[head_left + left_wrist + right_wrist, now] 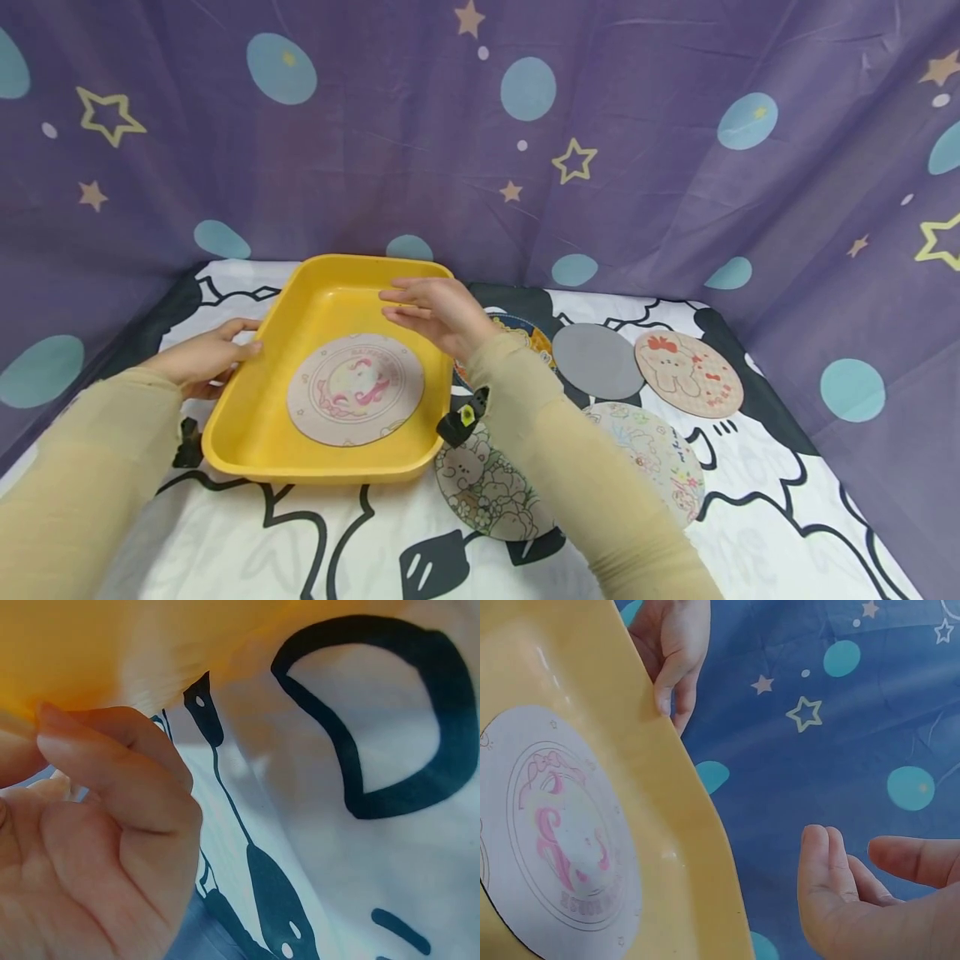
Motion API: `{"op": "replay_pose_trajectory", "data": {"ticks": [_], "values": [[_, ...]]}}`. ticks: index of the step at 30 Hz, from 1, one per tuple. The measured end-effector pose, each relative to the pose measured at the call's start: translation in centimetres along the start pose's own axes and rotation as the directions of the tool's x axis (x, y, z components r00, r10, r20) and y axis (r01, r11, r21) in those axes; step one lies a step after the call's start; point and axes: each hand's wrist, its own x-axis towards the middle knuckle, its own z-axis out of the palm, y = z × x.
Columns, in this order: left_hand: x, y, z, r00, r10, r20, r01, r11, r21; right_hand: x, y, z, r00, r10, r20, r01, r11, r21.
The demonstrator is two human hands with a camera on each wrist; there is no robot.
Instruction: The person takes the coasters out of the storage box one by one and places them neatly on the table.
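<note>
My left hand (pixel 213 357) grips the left rim of a yellow tray (pixel 330 304), thumb over the edge and fingers outside. In the left wrist view, the thumb and fingers of my left hand (pixel 112 825) pinch the rim. Flat inside the tray lies a round pale pink mat (pixel 356 390) with a pink character print, also seen in the right wrist view. My right hand (pixel 438 312) hangs above the tray's right side, fingers loosely extended and holding nothing. The right wrist view shows my right hand (pixel 855 900) with thumb and fingers apart.
Right of the tray lie more round mats: a dark blue and orange one (pixel 536 340), a plain grey one (pixel 597 361), a pink bear one (pixel 688 373), a pale floral one (pixel 660 462) and a bear-patterned one (pixel 487 492). A purple curtain (pixel 637 208) hangs behind the cloth-covered table (pixel 757 542).
</note>
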Motion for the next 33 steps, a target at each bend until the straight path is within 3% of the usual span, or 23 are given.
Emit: {"op": "replay_pose_trajectory", "data": {"ticks": [17, 33], "values": [[0.1, 0.0, -0.3, 1.0, 0.005, 0.012, -0.005, 1.0, -0.003, 2.9, 1.9, 0.4, 0.994, 0.069, -0.079, -0.066, 0.997, 0.046], [0.1, -0.1, -0.2, 1.0, 0.008, 0.017, -0.008, 1.0, -0.01, 4.7, 3.7, 1.0, 0.985, 0.062, -0.162, -0.054, 0.997, 0.055]]}}
